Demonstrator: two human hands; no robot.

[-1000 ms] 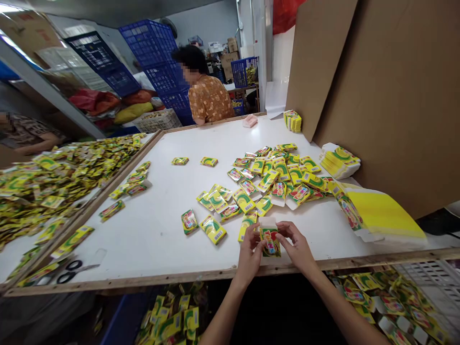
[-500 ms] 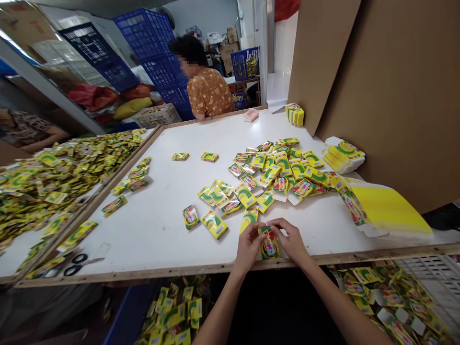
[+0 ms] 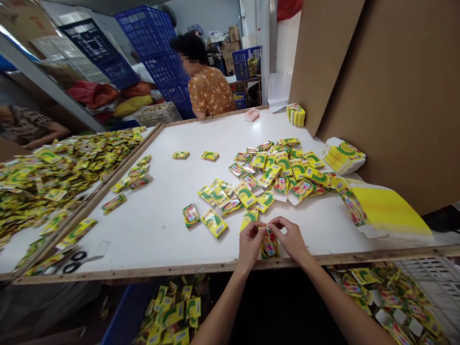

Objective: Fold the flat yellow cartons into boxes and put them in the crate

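A small yellow, green and red carton [image 3: 270,247] with bright lettering lies at the table's front edge, its top end between my hands. My left hand [image 3: 251,243] is closed, thumb and forefinger pinched at the carton's upper left corner. Opposite it, my right hand [image 3: 291,240] pinches at the top end from the right. The fingertips cover the carton's end flap, so its state is hidden. Just beyond my left hand is another yellow carton [image 3: 250,215], part of a loose pile of similar cartons [image 3: 283,165] spread over the table.
Scissors [image 3: 77,261] lie at the front left of the white table [image 3: 151,230]. Stacks of flat cartons [image 3: 343,155] stand at right beside cardboard sheets [image 3: 391,96]. A wooden strip [image 3: 118,179] borders another carton heap [image 3: 72,167]. A co-worker [image 3: 212,91] sits across the table.
My thumbs and fingertips have shifted slightly along the carton's top end, and my left thumb has come up off its printed face. The carton stays in place.
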